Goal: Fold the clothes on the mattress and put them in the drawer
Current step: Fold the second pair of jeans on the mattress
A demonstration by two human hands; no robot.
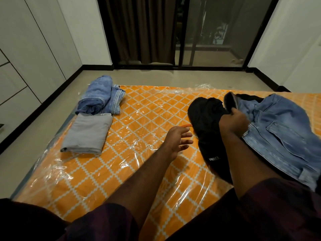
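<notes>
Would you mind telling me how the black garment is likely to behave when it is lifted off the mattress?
The black garment lies crumpled where the right hand grips it, so it will probably drape limply. It looks thin, likely light. The mattress wears glossy plastic wrap, so the cloth may slide easily.

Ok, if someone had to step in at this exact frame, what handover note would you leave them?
Left hand: open, fingers spread, hovering over the mattress.
Right hand: gripping the black garment, lifting it off the unfolded denim jacket.
Done: blue jeans and grey garment lie folded at the mattress's left edge.
Left: fold the black garment and the jacket, then put everything in the drawer, which is not identifiable here.
</notes>
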